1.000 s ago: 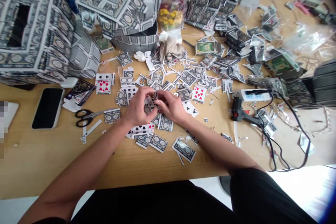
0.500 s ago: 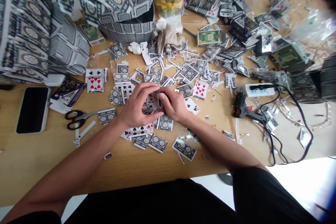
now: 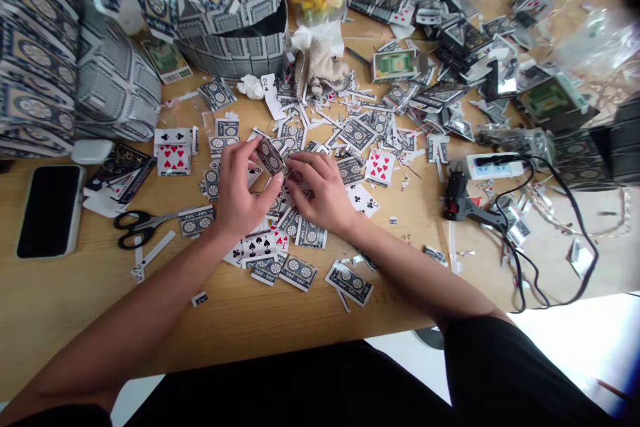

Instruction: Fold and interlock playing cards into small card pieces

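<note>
Playing card, patterned back showing, is slanting at the left fingertips above scattered loose cards. The left hand is pinching it between thumb and fingers; the right hand is holding its bent fingertips at the card's lower edge, though whether they are gripping it I cannot tell. Card-built containers are standing behind, apparently assembled, whereas many loose cards and cut strips are lying unjoined, so plenty seems to be remaining. Scissors are lying to the left.

Two hands, one phone, one pair of scissors, one glue gun, one power strip
</note>
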